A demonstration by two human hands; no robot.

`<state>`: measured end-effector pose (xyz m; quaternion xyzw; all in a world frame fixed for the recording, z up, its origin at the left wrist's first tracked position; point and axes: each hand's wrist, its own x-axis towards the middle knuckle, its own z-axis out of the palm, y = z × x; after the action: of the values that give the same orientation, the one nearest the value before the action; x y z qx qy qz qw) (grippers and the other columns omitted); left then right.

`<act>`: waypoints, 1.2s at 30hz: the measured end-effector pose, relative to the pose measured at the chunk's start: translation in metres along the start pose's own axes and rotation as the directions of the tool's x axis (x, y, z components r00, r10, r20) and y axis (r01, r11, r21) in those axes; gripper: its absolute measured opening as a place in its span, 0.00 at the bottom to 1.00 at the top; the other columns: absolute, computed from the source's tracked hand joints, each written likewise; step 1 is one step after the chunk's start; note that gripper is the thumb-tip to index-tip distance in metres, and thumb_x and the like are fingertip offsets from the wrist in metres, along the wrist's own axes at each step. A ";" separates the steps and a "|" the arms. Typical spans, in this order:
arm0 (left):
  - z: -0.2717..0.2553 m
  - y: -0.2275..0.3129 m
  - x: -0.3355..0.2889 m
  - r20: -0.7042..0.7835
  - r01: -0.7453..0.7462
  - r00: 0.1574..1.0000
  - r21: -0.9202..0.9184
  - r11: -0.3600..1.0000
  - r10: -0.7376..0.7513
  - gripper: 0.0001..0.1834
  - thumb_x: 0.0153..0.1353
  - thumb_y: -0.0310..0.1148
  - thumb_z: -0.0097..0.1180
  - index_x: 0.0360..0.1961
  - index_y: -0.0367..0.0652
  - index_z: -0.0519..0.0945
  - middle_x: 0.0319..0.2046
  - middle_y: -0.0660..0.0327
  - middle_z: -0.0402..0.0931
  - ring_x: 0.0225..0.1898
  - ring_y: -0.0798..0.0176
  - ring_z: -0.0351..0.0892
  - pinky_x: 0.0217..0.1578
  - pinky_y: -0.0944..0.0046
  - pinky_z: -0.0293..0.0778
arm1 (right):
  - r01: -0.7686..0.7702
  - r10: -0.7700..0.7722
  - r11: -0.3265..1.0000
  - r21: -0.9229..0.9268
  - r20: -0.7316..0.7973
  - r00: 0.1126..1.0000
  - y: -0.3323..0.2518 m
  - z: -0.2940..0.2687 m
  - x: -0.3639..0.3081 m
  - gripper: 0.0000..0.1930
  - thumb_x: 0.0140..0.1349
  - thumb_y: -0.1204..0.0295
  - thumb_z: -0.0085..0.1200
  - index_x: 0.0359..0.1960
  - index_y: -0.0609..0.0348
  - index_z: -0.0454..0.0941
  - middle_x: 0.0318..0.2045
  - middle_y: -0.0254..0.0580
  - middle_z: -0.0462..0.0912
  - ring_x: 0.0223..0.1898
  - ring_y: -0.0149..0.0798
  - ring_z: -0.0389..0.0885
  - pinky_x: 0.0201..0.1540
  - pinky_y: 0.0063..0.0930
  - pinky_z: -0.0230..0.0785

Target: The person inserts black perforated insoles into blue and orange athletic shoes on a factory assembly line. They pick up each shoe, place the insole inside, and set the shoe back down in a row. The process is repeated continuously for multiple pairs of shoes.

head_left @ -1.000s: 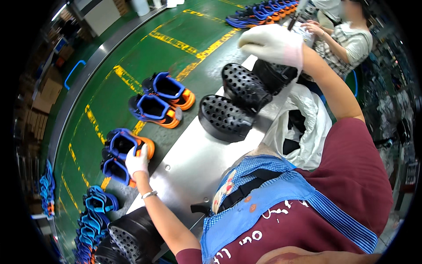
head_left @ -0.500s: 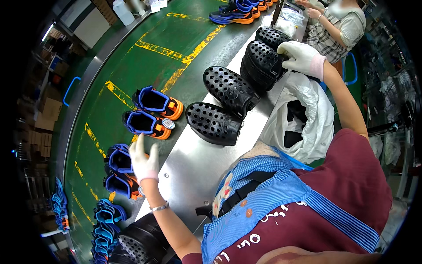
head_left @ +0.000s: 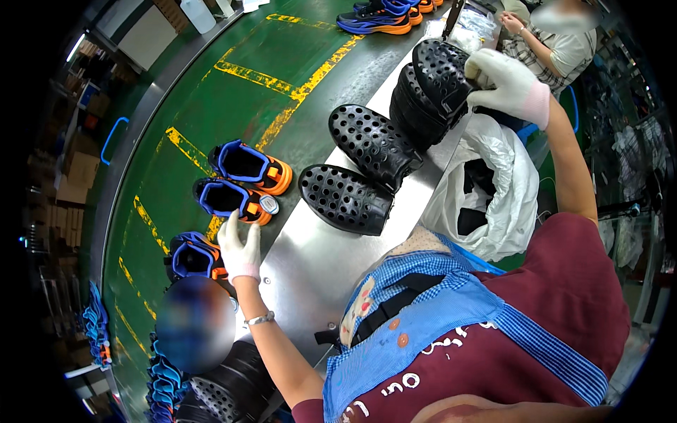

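My right hand (head_left: 509,86), in a white glove, grips the edge of a black perforated shoe insert (head_left: 441,76), tilted up on top of a stack of similar black inserts (head_left: 417,106). Two more perforated inserts, one farther (head_left: 371,143) and one nearer (head_left: 344,197), lie side by side on the metal ledge. My left hand (head_left: 240,247), also gloved, is open with its fingers apart, just by the heel of a blue, black and orange sports shoe (head_left: 227,197). Its mate (head_left: 248,166) stands just beyond.
The green belt (head_left: 190,176) with yellow lines carries another shoe (head_left: 192,257) at left and several shoes (head_left: 374,20) at the far end. A white sack (head_left: 518,183) with black pieces hangs beside the ledge (head_left: 296,261). More black inserts (head_left: 233,381) sit near my left forearm. A co-worker (head_left: 557,49) is at upper right.
My right hand has moved slightly right and taken hold of the top insert, which has tipped up from the stack. My left hand has shifted slightly right, nearer the shoe's heel.
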<state>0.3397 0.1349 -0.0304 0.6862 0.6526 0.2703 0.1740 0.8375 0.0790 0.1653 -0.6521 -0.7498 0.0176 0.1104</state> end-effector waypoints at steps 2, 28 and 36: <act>-0.010 0.009 -0.004 -0.083 0.051 0.995 -0.047 0.998 -0.055 0.27 0.59 0.40 0.63 0.59 0.45 0.75 0.51 0.51 0.72 0.44 0.60 0.76 0.46 0.63 0.76 | 0.035 -0.032 0.999 0.030 -0.083 0.996 -0.019 -0.010 0.005 0.18 0.46 0.74 0.66 0.38 0.62 0.73 0.33 0.40 0.75 0.33 0.37 0.77 0.39 0.28 0.72; -0.021 0.084 -0.042 -0.288 -0.283 0.847 -0.956 0.080 -0.446 0.17 0.68 0.39 0.50 0.53 0.42 0.70 0.40 0.63 0.74 0.38 0.69 0.76 0.41 0.66 0.77 | 0.382 -0.546 0.781 0.494 0.244 0.801 -0.265 0.111 0.061 0.26 0.56 0.58 0.60 0.49 0.66 0.72 0.34 0.53 0.79 0.32 0.47 0.82 0.38 0.37 0.74; -0.009 0.071 -0.038 -0.220 -0.289 0.851 -0.954 -0.076 -0.476 0.16 0.70 0.40 0.49 0.52 0.43 0.71 0.38 0.64 0.76 0.37 0.68 0.79 0.38 0.66 0.79 | 0.376 -0.497 0.845 0.379 0.300 0.814 -0.276 0.106 0.063 0.19 0.55 0.57 0.58 0.33 0.63 0.73 0.25 0.52 0.78 0.28 0.51 0.81 0.33 0.39 0.73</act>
<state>0.3906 0.0900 0.0133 0.1839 0.3088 0.8126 0.4588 0.5410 0.1127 0.1184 -0.4185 -0.8754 0.2345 0.0595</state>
